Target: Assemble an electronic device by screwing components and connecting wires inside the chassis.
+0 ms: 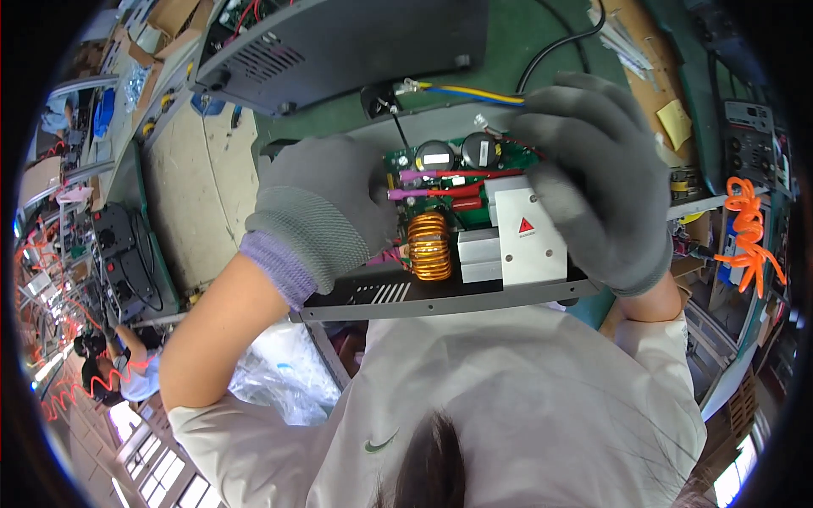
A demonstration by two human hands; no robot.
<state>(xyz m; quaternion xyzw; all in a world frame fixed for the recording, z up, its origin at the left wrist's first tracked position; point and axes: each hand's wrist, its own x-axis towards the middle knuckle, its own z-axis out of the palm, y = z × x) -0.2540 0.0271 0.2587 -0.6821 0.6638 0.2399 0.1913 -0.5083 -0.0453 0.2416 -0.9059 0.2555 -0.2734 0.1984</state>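
Now | two gloved hands: left hand [326,212], right hand [593,169] | two capacitors [436,155] | one copper coil [429,246]

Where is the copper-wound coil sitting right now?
In the head view, the copper coil stands just left of centre on the green circuit board, between the gloved left hand and the silver heat-sink block.

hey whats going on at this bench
A person in grey knit gloves is working inside an open electronics chassis on a green bench. The left hand is at the left edge of the green circuit board, by the pink-sleeved red wires and above a copper coil. The right hand rests over the board's right side, beside a silver heatsink block. Whether either hand grips anything is hidden. A dark metal cover lies behind.
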